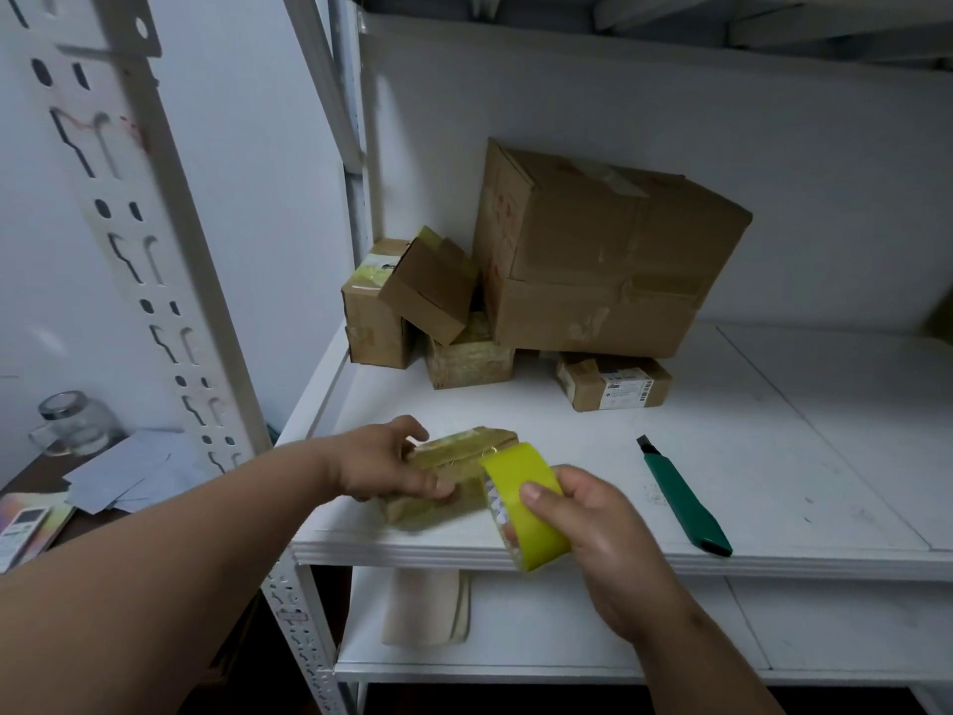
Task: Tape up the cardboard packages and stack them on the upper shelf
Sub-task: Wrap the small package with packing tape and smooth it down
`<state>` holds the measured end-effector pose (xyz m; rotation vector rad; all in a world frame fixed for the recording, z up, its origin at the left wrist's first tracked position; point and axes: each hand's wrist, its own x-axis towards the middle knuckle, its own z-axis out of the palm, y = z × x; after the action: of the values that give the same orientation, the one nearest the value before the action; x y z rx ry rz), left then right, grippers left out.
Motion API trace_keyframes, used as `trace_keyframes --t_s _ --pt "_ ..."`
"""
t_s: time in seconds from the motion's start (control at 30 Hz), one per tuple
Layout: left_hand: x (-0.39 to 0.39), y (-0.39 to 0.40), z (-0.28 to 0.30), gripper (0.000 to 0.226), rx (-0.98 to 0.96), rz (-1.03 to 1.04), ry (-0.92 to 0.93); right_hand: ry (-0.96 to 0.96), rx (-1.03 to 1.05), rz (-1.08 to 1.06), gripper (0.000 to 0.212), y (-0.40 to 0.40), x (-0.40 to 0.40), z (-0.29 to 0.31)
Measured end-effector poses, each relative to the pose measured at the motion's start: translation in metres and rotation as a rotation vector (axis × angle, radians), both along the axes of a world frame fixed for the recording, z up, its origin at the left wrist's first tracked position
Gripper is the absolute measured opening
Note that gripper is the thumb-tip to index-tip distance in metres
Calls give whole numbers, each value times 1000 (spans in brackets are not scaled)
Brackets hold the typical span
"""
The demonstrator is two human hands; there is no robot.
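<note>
Left hand [384, 464] grips the small package [454, 477], fingers curled over its near-left corner, thumb on top. The package sits on the white shelf [773, 482], close to the front edge. Flat brown cardboard, already banded with translucent yellowish tape; blurred, so its seams can't be read.

Right hand [593, 534] holds the tape roll [526, 508], thumb pressed on the outer face, fingers through the core. Glossy yellow-green roll, its upper end touching the package's right end. The roll's lower part overhangs the shelf lip.

Right of the roll, apart from it: a green cutter [686, 500], long and slim, lying diagonally, its butt at the front edge.

Beyond the held package, against the back wall: a big box [603, 260], creased, with old tape patches, resting on smaller boxes [433, 296]. All closed; contents not visible. One small box sits tilted between its neighbours.

Bare shelf surface runs right of the cutter.
</note>
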<state>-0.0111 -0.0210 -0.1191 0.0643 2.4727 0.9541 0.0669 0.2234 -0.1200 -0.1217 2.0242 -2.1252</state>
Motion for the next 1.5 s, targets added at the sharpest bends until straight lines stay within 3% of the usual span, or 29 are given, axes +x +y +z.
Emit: trace_keyframes --t_s 0.13,0.23,0.3,0.4,0.5,0.6,0.67,0.77,1.0,1.13,1.27,1.5 --pt "5 -4 10 65 137 79 -143 50 -74 62 34 6 -11 18" --pt "5 -5 12 70 74 107 -138 38 -91 51 33 -2 -21 22" --pt "2 -3 13 64 61 132 -11 43 -86 -14 30 -10 -30 24" --pt "0 7 8 45 -47 142 373 40 -38 -107 39 -21 -42 26" --pt "4 14 -5 45 -206 -44 632 44 -36 -157 45 -33 -50 29" --pt "8 5 -19 86 -360 -200 612 49 -31 -163 46 -40 -57 27" --pt "7 0 -25 94 -459 -253 597 41 -50 -161 35 -41 -59 26" --pt "2 0 -27 88 -479 -238 603 47 -102 -140 17 -41 -61 24" --pt "3 1 -23 59 -452 -203 591 62 -64 -114 16 -44 -50 25" --pt "-1 1 -17 58 -418 -168 548 63 -52 -137 34 -36 -20 7" --pt "-3 2 -14 58 -404 -165 512 -14 -48 -124 15 -24 -5 -20" --pt "-3 0 -8 59 -382 -180 445 -53 91 -109 16 -29 -20 -30"
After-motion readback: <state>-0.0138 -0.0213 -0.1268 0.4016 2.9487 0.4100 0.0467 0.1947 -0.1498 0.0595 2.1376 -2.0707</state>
